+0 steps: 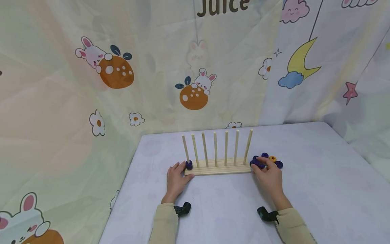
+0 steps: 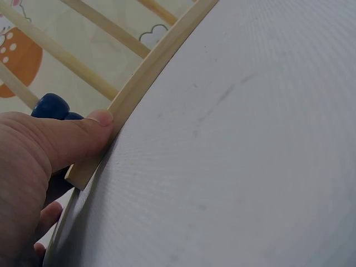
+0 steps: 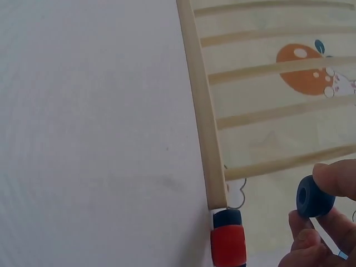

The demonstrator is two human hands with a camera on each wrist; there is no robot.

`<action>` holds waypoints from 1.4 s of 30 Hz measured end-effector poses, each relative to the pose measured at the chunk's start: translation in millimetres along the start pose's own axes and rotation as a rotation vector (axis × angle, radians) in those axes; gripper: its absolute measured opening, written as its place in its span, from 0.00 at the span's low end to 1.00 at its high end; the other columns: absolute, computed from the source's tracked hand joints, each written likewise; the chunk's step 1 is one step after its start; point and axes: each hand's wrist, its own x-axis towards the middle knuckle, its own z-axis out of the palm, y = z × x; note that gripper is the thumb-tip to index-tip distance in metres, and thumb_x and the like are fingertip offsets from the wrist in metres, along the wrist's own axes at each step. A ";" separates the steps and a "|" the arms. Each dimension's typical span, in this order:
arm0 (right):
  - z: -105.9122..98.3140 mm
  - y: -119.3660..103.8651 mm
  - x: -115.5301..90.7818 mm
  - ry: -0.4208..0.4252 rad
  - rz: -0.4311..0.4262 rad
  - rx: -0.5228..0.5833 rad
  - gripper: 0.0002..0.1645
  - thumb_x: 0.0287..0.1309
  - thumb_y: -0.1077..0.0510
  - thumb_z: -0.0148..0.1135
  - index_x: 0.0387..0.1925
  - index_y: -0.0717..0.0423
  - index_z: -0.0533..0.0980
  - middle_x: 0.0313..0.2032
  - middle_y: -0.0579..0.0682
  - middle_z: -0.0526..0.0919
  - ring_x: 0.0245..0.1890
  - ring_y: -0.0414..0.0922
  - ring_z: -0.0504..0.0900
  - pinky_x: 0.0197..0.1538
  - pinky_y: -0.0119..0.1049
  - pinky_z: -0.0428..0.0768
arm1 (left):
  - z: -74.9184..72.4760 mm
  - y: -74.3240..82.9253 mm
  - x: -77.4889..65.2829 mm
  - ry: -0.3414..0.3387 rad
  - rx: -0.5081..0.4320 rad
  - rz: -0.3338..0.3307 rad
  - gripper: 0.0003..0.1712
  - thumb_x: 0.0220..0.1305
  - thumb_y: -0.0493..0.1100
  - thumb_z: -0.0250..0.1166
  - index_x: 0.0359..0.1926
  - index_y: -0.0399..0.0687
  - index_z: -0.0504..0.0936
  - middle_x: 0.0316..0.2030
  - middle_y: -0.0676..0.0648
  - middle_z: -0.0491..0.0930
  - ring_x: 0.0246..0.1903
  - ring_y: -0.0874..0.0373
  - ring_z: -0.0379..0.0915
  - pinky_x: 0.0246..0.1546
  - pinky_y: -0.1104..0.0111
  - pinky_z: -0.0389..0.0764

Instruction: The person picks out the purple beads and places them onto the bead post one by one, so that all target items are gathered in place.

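A wooden peg rack (image 1: 220, 170) with a row of upright pegs stands on the table. Blue beads (image 1: 189, 165) sit stacked at the bottom of its leftmost peg. My left hand (image 1: 175, 179) grips the rack's left end; the left wrist view shows the thumb (image 2: 83, 136) pressed on the front edge beside the blue beads (image 2: 51, 105). Just off the rack's right end, my right hand (image 1: 269, 176) pinches a blue bead (image 3: 314, 196) between thumb and fingers, its hole showing in the right wrist view. That bead is held above the table.
Several loose blue beads (image 1: 278, 164) and a yellow bead (image 1: 273, 158) lie around the right hand. A red bead (image 3: 228, 245) rests by the rack's right end in the right wrist view. A printed curtain (image 1: 158, 67) hangs behind the white table (image 1: 219, 206).
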 end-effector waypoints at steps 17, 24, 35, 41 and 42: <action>23.9 -11.3 -15.8 -0.161 0.011 0.053 0.23 0.54 0.55 0.72 0.51 0.54 0.78 0.42 0.53 0.84 0.26 0.44 0.74 0.27 0.28 0.72 | -0.1 -2.3 1.2 -0.016 -0.018 -0.022 0.38 0.54 0.50 0.74 0.65 0.43 0.74 0.62 0.45 0.76 0.68 0.44 0.60 0.71 0.48 0.44; 30.9 -14.2 -21.1 -0.231 0.050 0.104 0.24 0.54 0.57 0.73 0.52 0.55 0.76 0.45 0.55 0.83 0.28 0.41 0.79 0.29 0.27 0.77 | 0.7 -1.9 2.0 -0.020 -0.014 -0.024 0.38 0.54 0.50 0.75 0.65 0.43 0.74 0.61 0.45 0.76 0.68 0.44 0.60 0.71 0.47 0.45; 35.5 -23.9 -23.8 -0.267 0.041 0.153 0.20 0.54 0.58 0.72 0.49 0.55 0.78 0.45 0.55 0.83 0.27 0.42 0.78 0.28 0.28 0.76 | -0.1 -1.7 2.8 -0.022 0.000 -0.022 0.39 0.54 0.51 0.75 0.65 0.43 0.74 0.62 0.45 0.75 0.68 0.44 0.60 0.71 0.48 0.45; 40.6 -31.8 -21.6 -0.278 0.036 0.135 0.22 0.54 0.57 0.72 0.51 0.52 0.79 0.46 0.53 0.82 0.27 0.44 0.75 0.24 0.29 0.74 | 1.4 -4.1 1.8 -0.013 0.001 -0.021 0.39 0.54 0.51 0.74 0.65 0.43 0.74 0.62 0.45 0.75 0.68 0.44 0.60 0.71 0.47 0.46; 41.6 -33.5 -20.2 -0.275 0.027 0.128 0.21 0.54 0.57 0.72 0.51 0.52 0.79 0.45 0.52 0.82 0.27 0.44 0.75 0.24 0.29 0.74 | 1.4 -3.9 2.0 -0.012 -0.002 -0.021 0.39 0.54 0.51 0.74 0.65 0.43 0.74 0.62 0.45 0.75 0.68 0.44 0.60 0.71 0.47 0.45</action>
